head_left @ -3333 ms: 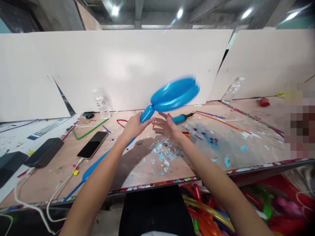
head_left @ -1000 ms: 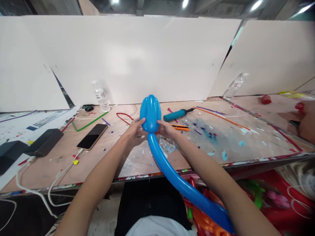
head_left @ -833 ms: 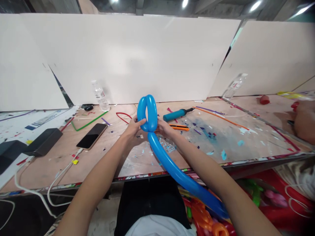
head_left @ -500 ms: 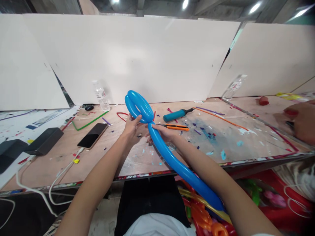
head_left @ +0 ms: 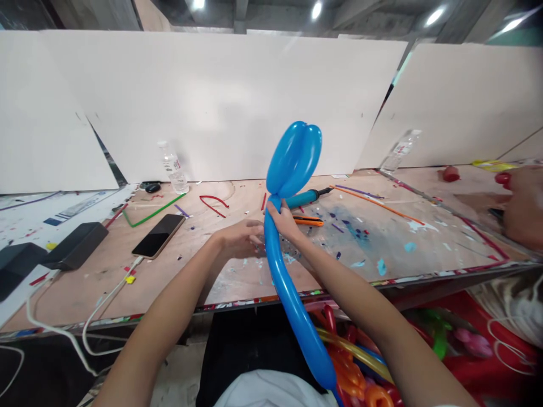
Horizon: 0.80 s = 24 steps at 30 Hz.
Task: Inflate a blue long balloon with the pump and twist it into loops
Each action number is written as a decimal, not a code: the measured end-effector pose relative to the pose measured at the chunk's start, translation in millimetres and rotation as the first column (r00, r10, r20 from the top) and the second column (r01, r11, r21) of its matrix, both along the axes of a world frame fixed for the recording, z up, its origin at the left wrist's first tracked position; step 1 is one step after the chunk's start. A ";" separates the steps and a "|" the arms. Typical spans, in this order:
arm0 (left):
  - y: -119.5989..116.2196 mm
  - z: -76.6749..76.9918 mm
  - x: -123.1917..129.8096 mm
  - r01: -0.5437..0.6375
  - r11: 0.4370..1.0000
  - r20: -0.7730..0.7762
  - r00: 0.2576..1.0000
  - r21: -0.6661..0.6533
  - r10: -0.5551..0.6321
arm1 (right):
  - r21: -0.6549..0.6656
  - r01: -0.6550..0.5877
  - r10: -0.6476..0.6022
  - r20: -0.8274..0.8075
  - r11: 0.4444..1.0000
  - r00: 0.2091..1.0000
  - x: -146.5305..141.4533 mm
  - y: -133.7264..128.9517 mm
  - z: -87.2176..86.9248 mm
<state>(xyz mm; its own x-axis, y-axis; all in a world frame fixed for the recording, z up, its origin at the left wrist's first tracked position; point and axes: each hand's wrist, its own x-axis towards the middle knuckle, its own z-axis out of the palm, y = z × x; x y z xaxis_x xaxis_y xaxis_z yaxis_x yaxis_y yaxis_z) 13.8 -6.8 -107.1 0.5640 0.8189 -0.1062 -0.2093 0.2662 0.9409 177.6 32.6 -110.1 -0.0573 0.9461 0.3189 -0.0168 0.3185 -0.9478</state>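
A long blue balloon (head_left: 285, 282) has a folded double loop standing upright at its top, and its tail runs down past the table edge toward the lap. My right hand (head_left: 283, 219) is closed around the balloon just below the twist under the loop. Left of the balloon, my left hand (head_left: 246, 237) has its fingers curled loosely beside it; the fingertips are partly hidden, so contact is unclear. Behind the loop and right hand lie a teal hand pump (head_left: 303, 198) and an orange-handled tool (head_left: 309, 221).
On the table (head_left: 237, 282) are a phone (head_left: 159, 236) on a white cable, a black box (head_left: 76, 246), bottles (head_left: 173, 169) and deflated balloons (head_left: 155, 213). Colourful balloons (head_left: 348, 373) fill a space below the edge. Another person's hand (head_left: 526, 209) is at far right.
The blue balloon's loop has swung upright and to the right, with my right hand moving along. My left hand has let go of the loop and dropped slightly lower, left of the balloon.
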 end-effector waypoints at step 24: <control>27.0 -4.6 -9.3 -0.412 0.901 0.039 0.911 0.138 0.411 | -0.398 -0.484 0.513 -0.038 0.779 0.858 -4.9 -9.5 -8.9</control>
<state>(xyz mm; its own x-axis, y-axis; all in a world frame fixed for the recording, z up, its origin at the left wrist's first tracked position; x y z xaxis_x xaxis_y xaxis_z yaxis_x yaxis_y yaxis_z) 4.6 20.2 -111.7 0.1738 0.9843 0.0294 -0.2800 0.0208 0.9598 172.7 23.1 -119.0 -0.5623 0.8228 -0.0823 -0.0031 -0.1016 -0.9948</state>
